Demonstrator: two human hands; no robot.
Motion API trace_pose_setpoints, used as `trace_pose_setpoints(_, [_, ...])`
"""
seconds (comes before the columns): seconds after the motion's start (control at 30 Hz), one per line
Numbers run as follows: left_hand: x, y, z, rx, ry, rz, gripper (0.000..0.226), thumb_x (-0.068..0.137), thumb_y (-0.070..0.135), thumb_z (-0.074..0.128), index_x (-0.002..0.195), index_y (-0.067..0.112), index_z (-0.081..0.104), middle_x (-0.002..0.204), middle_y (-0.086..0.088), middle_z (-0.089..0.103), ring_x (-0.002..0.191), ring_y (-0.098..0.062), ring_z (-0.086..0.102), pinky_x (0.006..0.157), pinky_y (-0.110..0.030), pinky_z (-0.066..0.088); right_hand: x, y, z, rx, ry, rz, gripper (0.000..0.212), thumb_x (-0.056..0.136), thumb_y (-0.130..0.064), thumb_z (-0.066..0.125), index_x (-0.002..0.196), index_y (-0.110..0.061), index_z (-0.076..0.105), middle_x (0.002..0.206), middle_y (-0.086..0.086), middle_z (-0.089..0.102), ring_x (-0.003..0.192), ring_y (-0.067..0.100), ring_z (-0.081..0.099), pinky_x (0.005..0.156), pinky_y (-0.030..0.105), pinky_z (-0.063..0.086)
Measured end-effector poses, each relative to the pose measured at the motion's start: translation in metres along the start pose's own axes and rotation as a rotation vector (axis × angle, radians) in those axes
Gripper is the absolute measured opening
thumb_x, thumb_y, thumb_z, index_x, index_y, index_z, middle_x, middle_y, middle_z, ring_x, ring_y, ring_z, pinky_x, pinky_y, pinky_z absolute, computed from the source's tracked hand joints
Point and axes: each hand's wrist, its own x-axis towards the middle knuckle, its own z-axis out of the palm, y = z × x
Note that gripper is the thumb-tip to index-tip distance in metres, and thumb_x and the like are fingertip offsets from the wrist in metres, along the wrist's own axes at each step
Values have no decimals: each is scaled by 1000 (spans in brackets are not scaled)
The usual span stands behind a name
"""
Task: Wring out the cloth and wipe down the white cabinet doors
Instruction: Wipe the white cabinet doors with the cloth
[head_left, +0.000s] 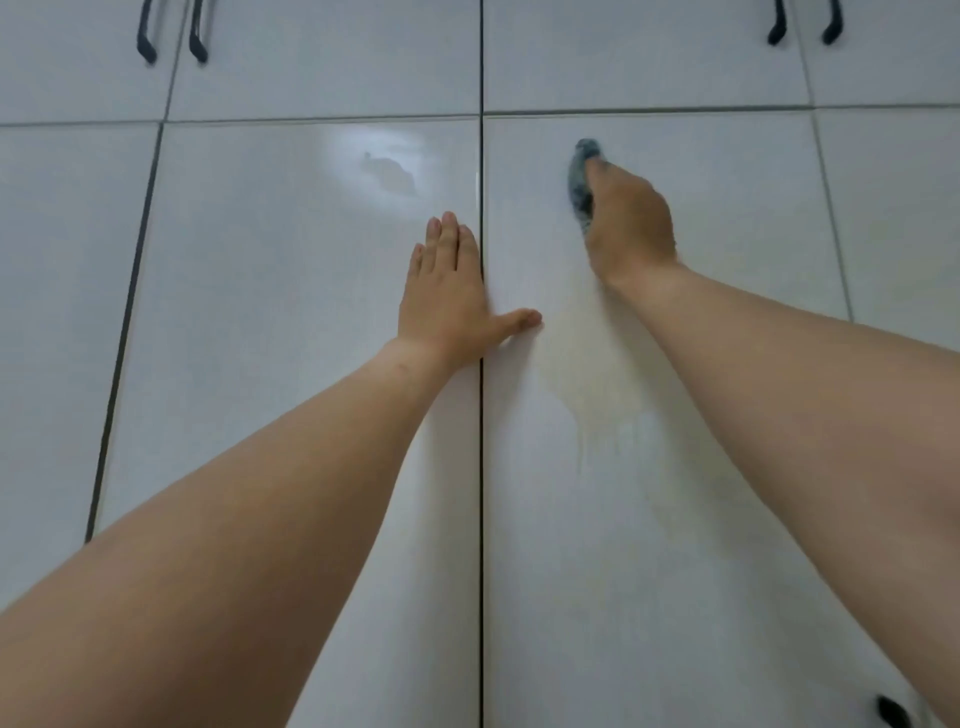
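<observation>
Two tall white cabinet doors fill the view, split by a dark vertical gap. My left hand (448, 291) lies flat with straight fingers on the left door (291, 322), its thumb reaching across the gap. My right hand (626, 223) presses a dark grey-blue cloth (581, 174) against the right door (675, 467); most of the cloth is hidden under the palm and fingers. A faint wet streak runs down the right door below that hand.
Upper cabinet doors sit above a horizontal gap, with black handles (147, 36) at the top left and further black handles (777, 26) at the top right. Another black handle (893, 711) shows at the bottom right. A bright reflection (379, 171) glares on the left door.
</observation>
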Motion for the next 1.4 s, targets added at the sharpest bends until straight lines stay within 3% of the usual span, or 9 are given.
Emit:
trace_pose_setpoints(0.07, [0, 1, 0, -1, -4, -6, 127, 76, 81, 55, 157, 1, 1, 167, -15, -7, 154, -28, -11, 126, -42, -2, -7, -19, 4, 27, 114, 146, 39, 98, -15, 44, 138, -15, 47, 107, 11, 64, 101, 31, 59, 75, 31, 40])
trace_pose_setpoints(0.3, [1, 0, 3, -6, 21, 17, 123, 79, 79, 53, 157, -1, 3, 166, -18, -5, 154, -31, -9, 125, -43, -3, -50, -22, 9, -81, 24, -460, 27, 86, -14, 61, 110, -6, 67, 102, 11, 67, 87, 32, 56, 74, 36, 47])
trace_pose_setpoints(0.53, [-28, 21, 7, -17, 13, -18, 113, 86, 73, 52, 157, -2, 5, 166, -18, -1, 154, -32, -6, 126, -44, 2, -39, 41, -25, -82, 233, 471, 27, 96, -16, 40, 114, -7, 58, 120, 15, 54, 103, 26, 48, 85, 28, 36])
trace_pose_setpoints(0.73, [-37, 57, 14, -45, -17, -105, 134, 69, 89, 52, 157, -1, 6, 165, -23, 0, 154, -34, -4, 126, -46, 5, -48, -46, -16, -24, -290, -343, 43, 91, -18, 58, 132, -6, 52, 129, 17, 46, 112, 33, 46, 92, 37, 44])
trace_pose_setpoints(0.87, [-35, 70, 13, 5, -82, -181, 146, 62, 90, 59, 156, -3, -3, 164, -24, -10, 153, -35, -13, 125, -48, 0, -59, 44, -42, -156, -125, -248, 32, 94, -10, 50, 125, -2, 52, 120, 23, 48, 107, 37, 48, 87, 45, 46])
trace_pose_setpoints(1.07, [-33, 78, 15, -3, -87, -232, 152, 57, 91, 62, 155, -3, -6, 164, -22, -13, 152, -34, -15, 125, -48, -1, -69, 134, -66, -269, 9, 299, 35, 91, -20, 50, 124, -6, 53, 125, 23, 51, 110, 40, 51, 92, 47, 48])
trace_pose_setpoints(1.23, [-34, 77, 15, 7, -106, -236, 151, 58, 92, 60, 156, 0, -8, 164, -20, -15, 152, -33, -17, 125, -48, -2, -96, 88, -70, -1, -306, -258, 42, 93, -13, 58, 133, -6, 46, 122, 20, 43, 108, 36, 47, 90, 42, 46])
trace_pose_setpoints(1.33, [-38, 87, 13, 8, -78, -230, 138, 66, 84, 63, 156, -1, 2, 165, -21, -7, 153, -33, -11, 125, -47, -2, -93, 134, -93, -6, -275, -70, 39, 93, -13, 58, 130, -7, 48, 118, 20, 46, 105, 39, 51, 90, 42, 48])
trace_pose_setpoints(1.4, [-45, 103, 11, -19, 133, -78, 100, 81, 64, 68, 151, 2, 31, 161, -21, 23, 151, -35, 16, 124, -46, 18, -84, 157, -110, 14, -261, 190, 33, 92, -10, 54, 125, -4, 56, 121, 23, 53, 107, 40, 54, 90, 37, 46])
